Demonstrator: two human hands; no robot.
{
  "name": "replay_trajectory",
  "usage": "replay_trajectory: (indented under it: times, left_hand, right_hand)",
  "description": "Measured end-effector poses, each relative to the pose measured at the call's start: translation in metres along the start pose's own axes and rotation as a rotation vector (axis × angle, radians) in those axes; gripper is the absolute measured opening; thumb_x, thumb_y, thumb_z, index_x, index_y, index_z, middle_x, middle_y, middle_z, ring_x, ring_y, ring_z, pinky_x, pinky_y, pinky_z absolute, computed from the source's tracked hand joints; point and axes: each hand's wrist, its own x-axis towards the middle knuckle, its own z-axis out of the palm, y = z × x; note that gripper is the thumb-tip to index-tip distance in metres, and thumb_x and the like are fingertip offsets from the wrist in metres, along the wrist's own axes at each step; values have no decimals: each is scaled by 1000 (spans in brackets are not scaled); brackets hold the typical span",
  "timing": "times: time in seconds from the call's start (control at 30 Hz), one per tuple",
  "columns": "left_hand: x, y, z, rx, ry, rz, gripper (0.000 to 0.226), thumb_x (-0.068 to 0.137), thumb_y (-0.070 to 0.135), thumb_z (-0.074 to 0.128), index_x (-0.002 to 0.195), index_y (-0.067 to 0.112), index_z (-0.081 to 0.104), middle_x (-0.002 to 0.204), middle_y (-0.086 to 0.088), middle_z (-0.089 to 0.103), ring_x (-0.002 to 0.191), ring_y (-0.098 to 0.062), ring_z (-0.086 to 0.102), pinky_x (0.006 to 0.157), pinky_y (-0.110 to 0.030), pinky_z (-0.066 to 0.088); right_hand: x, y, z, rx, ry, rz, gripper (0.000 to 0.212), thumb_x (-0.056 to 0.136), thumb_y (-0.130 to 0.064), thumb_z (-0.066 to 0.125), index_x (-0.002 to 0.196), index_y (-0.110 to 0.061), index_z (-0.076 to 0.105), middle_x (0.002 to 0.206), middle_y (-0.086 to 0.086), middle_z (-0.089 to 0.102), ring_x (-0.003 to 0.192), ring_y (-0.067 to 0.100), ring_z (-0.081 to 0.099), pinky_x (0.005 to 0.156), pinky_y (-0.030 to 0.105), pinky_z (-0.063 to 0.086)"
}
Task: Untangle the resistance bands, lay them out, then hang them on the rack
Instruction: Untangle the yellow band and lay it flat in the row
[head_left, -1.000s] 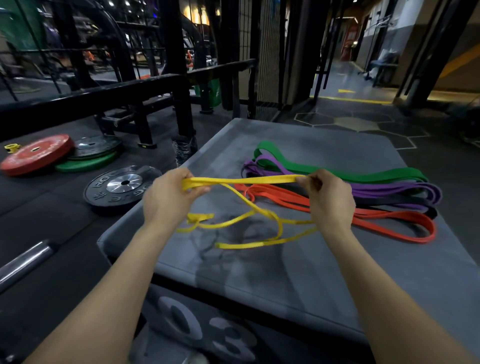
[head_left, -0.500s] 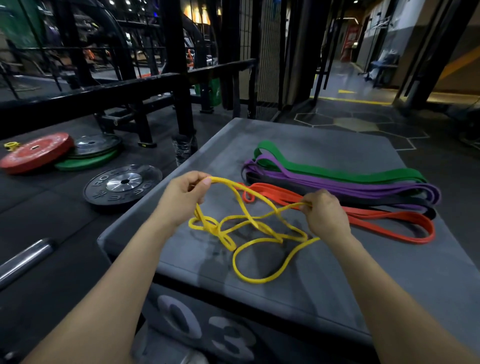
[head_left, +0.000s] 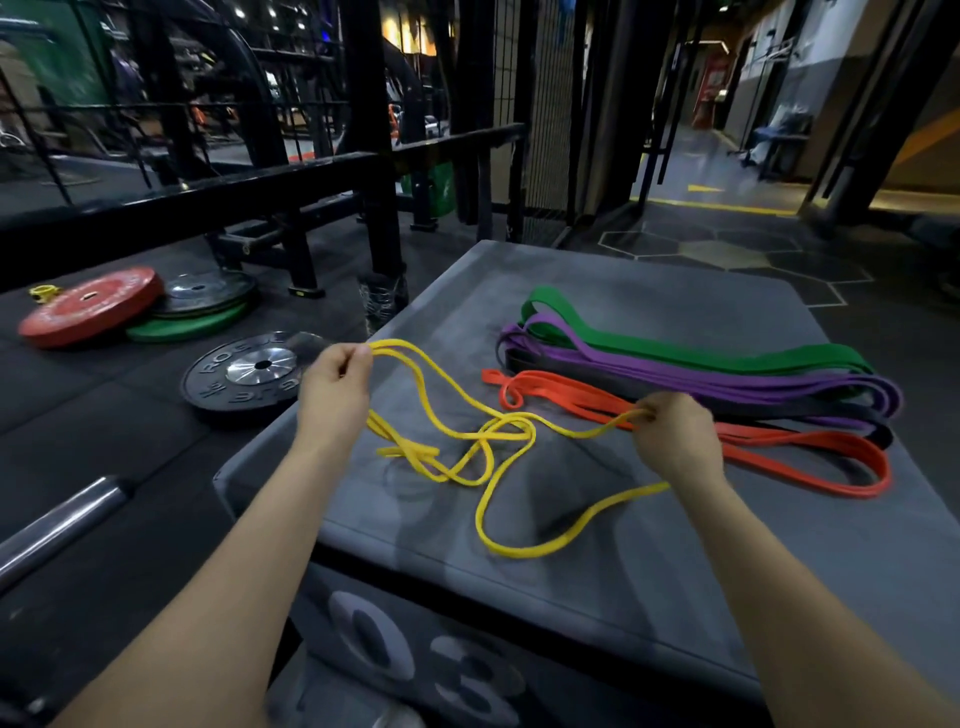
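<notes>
Pinching the yellow band (head_left: 470, 441) with both hands, left hand (head_left: 332, 392) and right hand (head_left: 675, 436), over the bench (head_left: 649, 561); it's looking light, floppy, still knotted mid-span, so I'm gripping its ends.

There is a single view, from a wide-angle camera worn on the person's head. It looks forward and steeply down over both bare forearms onto the grey padded box top (head_left: 649, 545), which sits close and fills the lower middle of the picture. Straight lines bow toward the edges. Further off, the upper part takes in the black steel rack frame (head_left: 374, 156) and a corridor (head_left: 727, 171) at upper right.
</notes>
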Motion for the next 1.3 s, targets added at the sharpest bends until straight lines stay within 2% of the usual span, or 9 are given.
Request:
replay_trajectory:
  times: [0.13, 0.3, 0.4, 0.53, 0.6, 0.73, 0.9, 1.07, 1.3]
  left_hand:
    - [-15, 17, 11, -215, -139, -29, 26, 96, 14, 46, 73, 22, 55, 59, 8, 39, 43, 0, 38, 55, -19, 39]
    - [-26, 35, 21, -374, -337, 69, 24, 96, 11, 46, 78, 20, 60, 60, 10, 43, 49, -1, 37, 56, -18, 37]
    - [-19, 53, 17, -400, -384, 143, 11, 93, 15, 53, 87, 14, 62, 65, 4, 44, 50, -2, 37, 52, -17, 35]
    - [-5, 68, 14, 142, -490, 346, 17, 82, 6, 68, 98, 10, 63, 73, 2, 58, 59, 3, 52, 63, -17, 44]
    - [-2, 66, 15, 521, -436, 454, 9, 84, 12, 64, 92, 12, 65, 76, -2, 58, 66, -5, 53, 66, -22, 40]
    - [-6, 46, 4, 744, -345, 293, 11, 85, 14, 55, 84, 19, 65, 82, -1, 55, 78, -22, 53, 67, -31, 40]
    - [-7, 17, 1, 771, -340, 60, 12, 85, 20, 51, 76, 23, 58, 80, -4, 62, 77, -30, 58, 71, -37, 50]
    - [-7, 24, 6, 188, -281, -95, 22, 90, 6, 53, 74, 19, 60, 74, -8, 53, 64, -17, 43, 56, -25, 33]
    - [1, 37, -5, 773, -83, 250, 17, 87, 22, 55, 98, 26, 68, 95, -10, 61, 96, -35, 55, 79, -42, 45]
  right_hand:
    - [-13, -29, 8, -26, 137, -353, 39, 81, -9, 62, 120, -6, 61, 120, 18, 53, 111, 39, 43, 94, 38, 34]
    - [-29, -98, 16, 215, -246, -679, 57, 81, -18, 69, 132, -9, 46, 125, 13, 50, 116, 28, 43, 96, 29, 29]
    - [-17, -119, 2, 464, -221, -577, 9, 91, -13, 56, 83, -11, 60, 76, 2, 60, 72, 13, 57, 71, 28, 39]
    - [4, -130, -33, 864, -70, -347, 35, 95, -4, 40, 64, -17, 51, 58, 3, 56, 63, 28, 62, 66, 45, 51]
    - [10, -131, -47, 1018, -10, -263, 37, 96, -1, 35, 64, -13, 49, 57, 5, 53, 53, 21, 57, 63, 42, 51]
    - [22, -114, -75, 1232, 144, 17, 38, 97, -2, 32, 64, -11, 48, 57, 7, 52, 46, 16, 53, 57, 34, 51]
    - [13, -86, -65, 1104, 184, 101, 40, 95, -1, 34, 60, -12, 48, 56, 8, 53, 51, 22, 55, 64, 41, 53]
    - [5, -47, -62, 482, 248, -58, 24, 97, -12, 39, 86, -6, 59, 78, 11, 59, 81, 33, 57, 67, 37, 38]
    - [-3, -22, -58, -184, 219, -218, 17, 98, -17, 36, 103, -9, 50, 96, 19, 63, 88, 41, 60, 62, 35, 35]
